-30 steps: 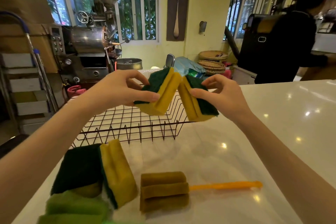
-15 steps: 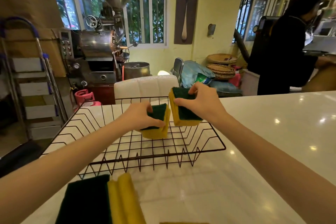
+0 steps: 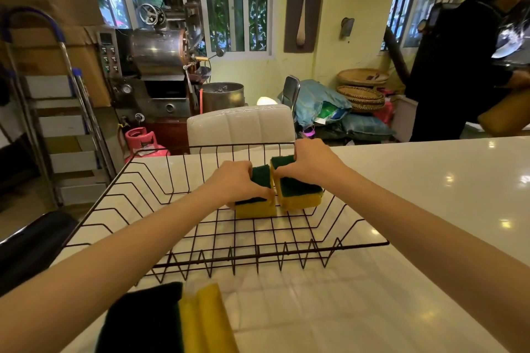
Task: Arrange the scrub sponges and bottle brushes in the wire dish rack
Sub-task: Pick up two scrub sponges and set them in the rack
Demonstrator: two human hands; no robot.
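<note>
Both sponges have dropped since a second ago, from mid-air down onto the floor of the wire dish rack (image 3: 183,262). Left hand (image 3: 233,182) is clamped over the left sponge (image 3: 256,203), which sticks out at about 4 o'clock from the knuckles. Right hand (image 3: 308,162) pinches the right sponge (image 3: 299,193), sitting at 6 o'clock below the fingers. They're touching side by side, green pads up. More spare sponges (image 3: 175,321) lie on the white counter (image 3: 401,281), 6 o'clock of the rack.
</note>
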